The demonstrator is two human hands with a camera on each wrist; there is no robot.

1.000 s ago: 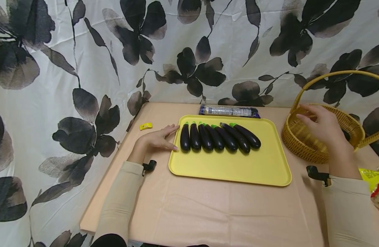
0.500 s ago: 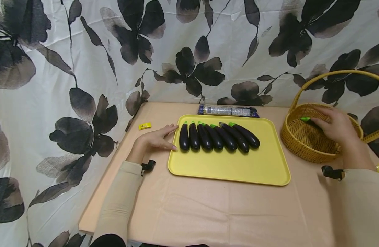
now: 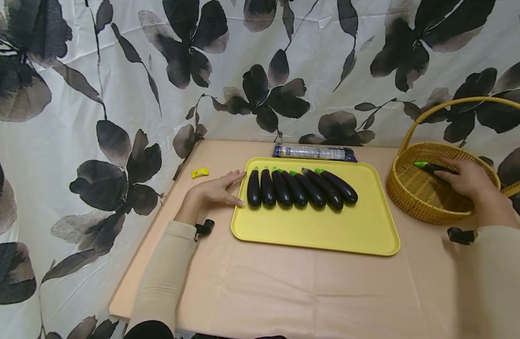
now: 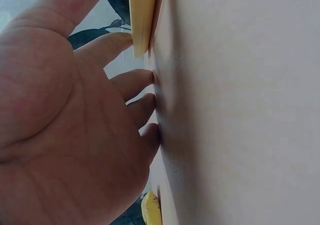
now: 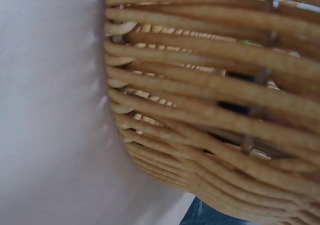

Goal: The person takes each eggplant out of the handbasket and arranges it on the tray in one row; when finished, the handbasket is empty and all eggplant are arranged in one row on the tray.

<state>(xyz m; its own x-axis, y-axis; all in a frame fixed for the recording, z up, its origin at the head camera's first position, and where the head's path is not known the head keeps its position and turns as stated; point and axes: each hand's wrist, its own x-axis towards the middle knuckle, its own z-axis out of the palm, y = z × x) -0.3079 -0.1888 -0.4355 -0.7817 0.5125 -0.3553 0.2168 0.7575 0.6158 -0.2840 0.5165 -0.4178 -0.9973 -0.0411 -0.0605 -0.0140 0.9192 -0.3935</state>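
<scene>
On a yellow tray (image 3: 315,235) lies a row of several dark purple eggplants (image 3: 299,188) with green stem ends. My left hand (image 3: 213,192) rests at the tray's left edge, thumb on the rim and fingers extended; in the left wrist view the fingertips of that hand (image 4: 85,120) meet the tray's side and the tabletop. Inside a wicker basket (image 3: 421,202) at the right, my right hand (image 3: 472,179) grips another eggplant (image 3: 431,167), green end pointing left; its other end is hidden under the hand. The right wrist view is mostly filled by the basket's woven wall (image 5: 200,100).
Behind the tray lies a long blue printed packet (image 3: 314,152). A small yellow wrapped piece (image 3: 199,173) sits on the table at the left. The basket's tall handle (image 3: 463,100) arches above it. A floral curtain (image 3: 128,61) hangs behind the table.
My right hand has moved deeper into the basket and to the right, and an eggplant now shows in its grip. The left hand and the tray's row have stayed put.
</scene>
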